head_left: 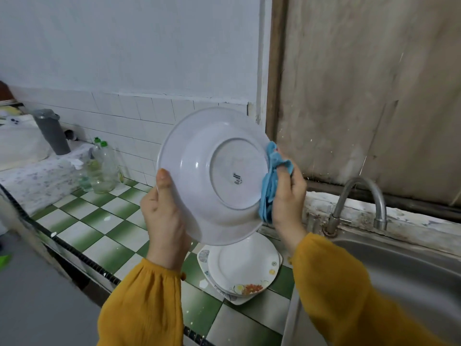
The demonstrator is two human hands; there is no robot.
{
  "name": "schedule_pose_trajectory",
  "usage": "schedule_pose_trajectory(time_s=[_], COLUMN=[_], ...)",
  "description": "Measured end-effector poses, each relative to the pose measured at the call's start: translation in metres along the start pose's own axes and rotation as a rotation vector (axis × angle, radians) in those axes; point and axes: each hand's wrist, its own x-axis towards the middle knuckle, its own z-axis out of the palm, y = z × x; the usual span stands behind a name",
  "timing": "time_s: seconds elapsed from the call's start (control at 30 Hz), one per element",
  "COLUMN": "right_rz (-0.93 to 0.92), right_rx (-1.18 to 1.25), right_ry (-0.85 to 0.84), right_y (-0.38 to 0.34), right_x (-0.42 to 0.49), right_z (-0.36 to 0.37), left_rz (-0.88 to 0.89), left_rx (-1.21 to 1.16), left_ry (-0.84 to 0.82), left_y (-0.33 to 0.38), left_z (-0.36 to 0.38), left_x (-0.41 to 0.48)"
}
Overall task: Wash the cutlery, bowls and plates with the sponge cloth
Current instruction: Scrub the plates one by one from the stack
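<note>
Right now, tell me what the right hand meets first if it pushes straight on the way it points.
The right hand, gripping the blue cloth, would meet the underside of the white bowl held by the left hand; the cloth likely touches it.

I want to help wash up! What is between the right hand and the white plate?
The blue sponge cloth, bunched in the right hand, lies against the rim of the white plate; the head view shows it.

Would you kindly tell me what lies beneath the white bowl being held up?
A stack of patterned plates sits on the green-checked counter below the bowl. The stack's far edge is hidden by the bowl.
</note>
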Motion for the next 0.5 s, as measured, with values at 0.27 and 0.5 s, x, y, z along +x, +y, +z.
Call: schedule_pose_trajectory(time_s=[0.27,0.5], right_rz=[-0.164,0.091], right_rx=[-0.068,-0.137], right_ry=[-0.176,-0.031], right_y=[-0.023,-0.028], right_x=[0.016,0.027], right_z=[0.008,0.026], left_rz=[0.259,0.182], left_rx=[0.546,0.41], left_ry=[-0.336,-0.194], left_y=[0.005,-0.004], left_z=[-0.001,-0.001], left_x=[-0.018,-0.024])
